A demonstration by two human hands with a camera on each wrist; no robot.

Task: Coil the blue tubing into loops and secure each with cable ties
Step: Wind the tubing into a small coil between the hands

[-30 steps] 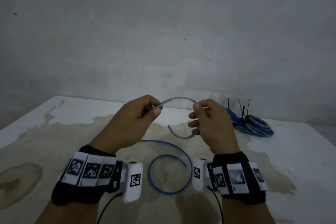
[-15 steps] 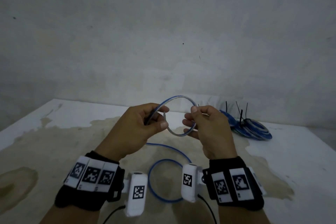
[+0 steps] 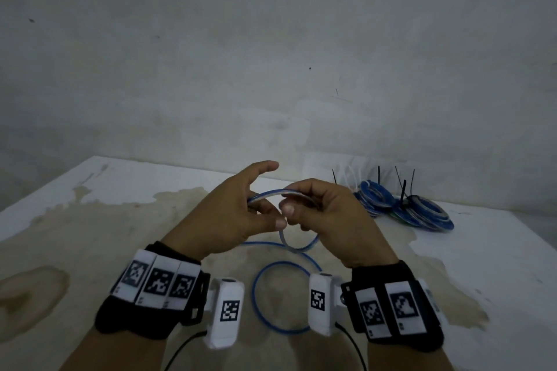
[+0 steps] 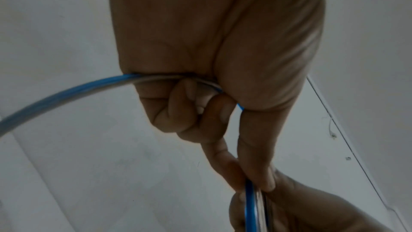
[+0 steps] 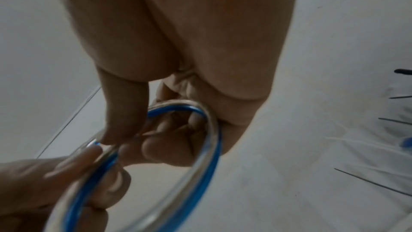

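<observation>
Head view: both hands hold a small loop of blue tubing above the bench

Head view, nearest first: two wrist bands with black-and-white markers sit at the lower edge, and between them the free end of the blue tubing (image 3: 281, 298) lies in a round curl on the stained white bench (image 3: 90, 220).

Above that curl, the left hand (image 3: 229, 217) and right hand (image 3: 328, 220) meet over the bench, each grasping the same small loop of tubing. The left wrist view shows the left hand's lower fingers (image 4: 178, 108) curled round the tubing (image 4: 67, 93), with thumb and a finger pinching the loop further out. The right wrist view shows the right hand's (image 5: 178, 50) thumb and curled fingers round the doubled ring of tubing (image 5: 209, 147), where two turns lie side by side. The left index finger points outward, away from the loop.

Farther back on the right, finished coils (image 3: 404, 208) of blue tubing lie on the bench, with black cable ties (image 3: 403, 190) sticking up from them.
</observation>
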